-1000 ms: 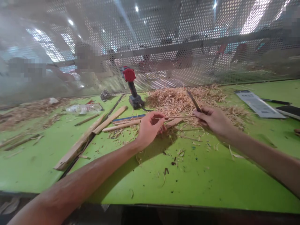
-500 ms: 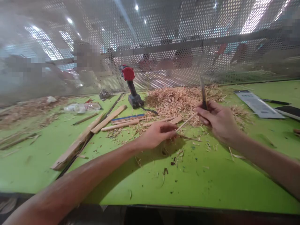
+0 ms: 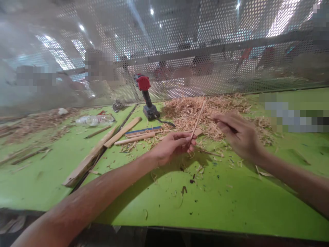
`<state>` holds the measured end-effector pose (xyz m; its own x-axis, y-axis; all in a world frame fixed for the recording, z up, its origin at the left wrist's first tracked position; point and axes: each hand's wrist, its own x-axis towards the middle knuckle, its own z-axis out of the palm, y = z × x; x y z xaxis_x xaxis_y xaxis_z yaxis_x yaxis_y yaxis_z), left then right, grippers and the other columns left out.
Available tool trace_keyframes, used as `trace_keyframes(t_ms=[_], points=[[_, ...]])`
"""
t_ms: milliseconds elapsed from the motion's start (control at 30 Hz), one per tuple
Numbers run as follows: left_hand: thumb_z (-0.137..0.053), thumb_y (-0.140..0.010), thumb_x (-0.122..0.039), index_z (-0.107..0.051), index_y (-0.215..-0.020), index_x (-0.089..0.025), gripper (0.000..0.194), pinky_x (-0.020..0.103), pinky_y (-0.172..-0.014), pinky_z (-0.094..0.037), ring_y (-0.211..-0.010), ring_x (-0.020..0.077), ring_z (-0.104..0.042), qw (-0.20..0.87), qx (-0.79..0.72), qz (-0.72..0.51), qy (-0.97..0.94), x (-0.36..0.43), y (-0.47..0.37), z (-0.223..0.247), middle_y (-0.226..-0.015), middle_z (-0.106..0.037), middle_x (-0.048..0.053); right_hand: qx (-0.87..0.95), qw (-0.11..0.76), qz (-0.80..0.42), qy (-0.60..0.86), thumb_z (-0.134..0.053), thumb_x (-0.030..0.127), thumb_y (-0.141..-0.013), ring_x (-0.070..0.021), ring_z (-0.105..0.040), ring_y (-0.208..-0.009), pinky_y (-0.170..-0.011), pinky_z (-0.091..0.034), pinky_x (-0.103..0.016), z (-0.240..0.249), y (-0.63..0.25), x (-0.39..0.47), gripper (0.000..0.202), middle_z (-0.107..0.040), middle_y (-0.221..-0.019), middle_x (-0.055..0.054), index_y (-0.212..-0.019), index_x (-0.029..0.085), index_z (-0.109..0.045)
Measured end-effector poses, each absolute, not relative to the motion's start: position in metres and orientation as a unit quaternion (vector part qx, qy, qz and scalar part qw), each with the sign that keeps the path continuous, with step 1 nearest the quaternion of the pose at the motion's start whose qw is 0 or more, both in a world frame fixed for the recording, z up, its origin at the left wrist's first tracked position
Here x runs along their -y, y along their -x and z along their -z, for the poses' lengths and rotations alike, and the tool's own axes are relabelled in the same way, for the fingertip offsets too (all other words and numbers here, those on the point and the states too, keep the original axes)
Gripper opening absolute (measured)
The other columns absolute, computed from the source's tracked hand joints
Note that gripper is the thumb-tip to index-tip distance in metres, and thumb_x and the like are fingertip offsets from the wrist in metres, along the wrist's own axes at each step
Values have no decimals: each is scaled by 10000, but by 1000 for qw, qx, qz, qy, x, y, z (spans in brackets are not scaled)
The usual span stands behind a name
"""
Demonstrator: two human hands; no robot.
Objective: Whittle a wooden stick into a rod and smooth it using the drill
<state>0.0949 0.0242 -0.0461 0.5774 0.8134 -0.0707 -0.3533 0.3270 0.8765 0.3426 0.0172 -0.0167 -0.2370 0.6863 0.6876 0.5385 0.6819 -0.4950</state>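
A thin wooden stick (image 3: 199,116) is pinched between the thumb and fingers of my left hand (image 3: 174,145) and points up and away over the table. To its right my right hand (image 3: 239,135) hovers, fingers curled in and slightly blurred; what they hold, if anything, I cannot make out. The two hands are apart. Behind them lies a heap of pale wood shavings (image 3: 185,106).
A red and black cordless drill (image 3: 146,96) stands behind my left hand. Long wooden pieces (image 3: 87,161) lie left on the green table (image 3: 231,199), near a clear plastic bottle (image 3: 94,120). A perforated metal screen (image 3: 180,68) runs along the back.
The stick has swung from slanting toward my right hand to pointing more upright. The knife that stood up in my right hand is no longer visible, and that hand has turned over.
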Motion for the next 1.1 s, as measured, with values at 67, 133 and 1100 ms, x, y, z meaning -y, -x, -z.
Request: trace_keyframes(t_ms=[67, 133, 1100], points=[[-847, -856, -224, -785, -970, -114, 171, 232, -700, -550, -705, 88, -666, 768, -258, -390, -437, -24, -95, 46, -863, -734, 50, 802, 442, -90, 391, -611, 333, -982, -184, -604, -652, -534, -506, -319, 21, -342, -18, 193, -730, -863, -48, -1009, 336, -802], [-854, -851, -236, -787, -976, -118, 185, 225, -698, -549, -697, 84, -663, 764, -256, -397, -439, -25, -95, 47, -863, -734, 44, 812, 415, -95, 398, -604, 390, -984, -198, -627, -681, -543, -518, -330, 26, -340, -19, 212, -740, -880, -59, -1022, 337, -806], [-817, -866, -179, -797, -1007, -100, 163, 199, -612, -457, -669, 63, -562, 761, -247, -400, -446, -30, -90, 51, -839, -654, 47, 802, 381, -30, 459, -580, 395, -982, -151, -475, -580, -454, -321, -295, 28, -359, -34, 272, -719, -912, -94, -1020, 268, -818]])
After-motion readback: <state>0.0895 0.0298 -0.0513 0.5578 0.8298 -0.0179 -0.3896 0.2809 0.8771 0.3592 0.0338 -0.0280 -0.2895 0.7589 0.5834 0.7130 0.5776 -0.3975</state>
